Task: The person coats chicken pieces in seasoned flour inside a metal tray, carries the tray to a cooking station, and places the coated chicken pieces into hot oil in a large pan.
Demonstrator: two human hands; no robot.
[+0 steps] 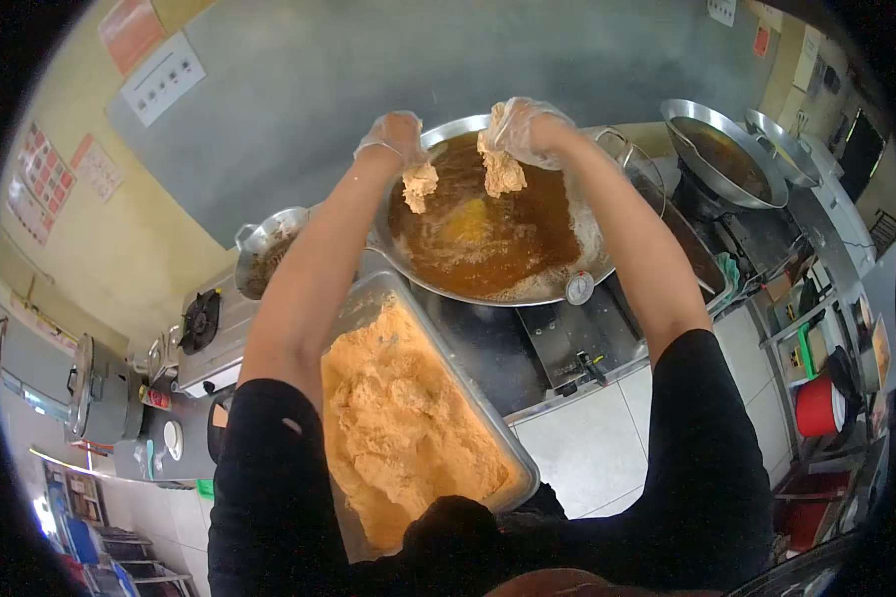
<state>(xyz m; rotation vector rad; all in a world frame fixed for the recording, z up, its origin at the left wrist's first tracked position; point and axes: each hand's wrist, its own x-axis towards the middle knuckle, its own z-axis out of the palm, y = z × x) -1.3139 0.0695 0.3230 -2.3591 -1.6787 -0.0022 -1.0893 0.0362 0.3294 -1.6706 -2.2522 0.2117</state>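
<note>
Both hands wear clear plastic gloves and are held over a wide metal wok (pixel 403 261) of brown, bubbling oil (pixel 498 249). My left hand (pixel 393 137), above the wok's left side, is closed on a flour-coated piece (pixel 419 187) that hangs below it. Over the far middle of the wok, my right hand (pixel 528 129) grips another coated piece (pixel 502 171), which dangles above the oil. A round thermometer (pixel 579 288) sits at the wok's near right rim. Nearer my body, a clear tub (pixel 478 403) holds orange-tinted flour (pixel 408 398) with lumps in it.
A smaller pan (pixel 269 249) is left of the wok, near a gas burner (pixel 201 320). To the right are a wire basket (pixel 635 164) and two more woks, the nearer one (pixel 724 154) containing oil. A large pot (pixel 110 388) stands far left; shelves with a red container (pixel 816 406) are right.
</note>
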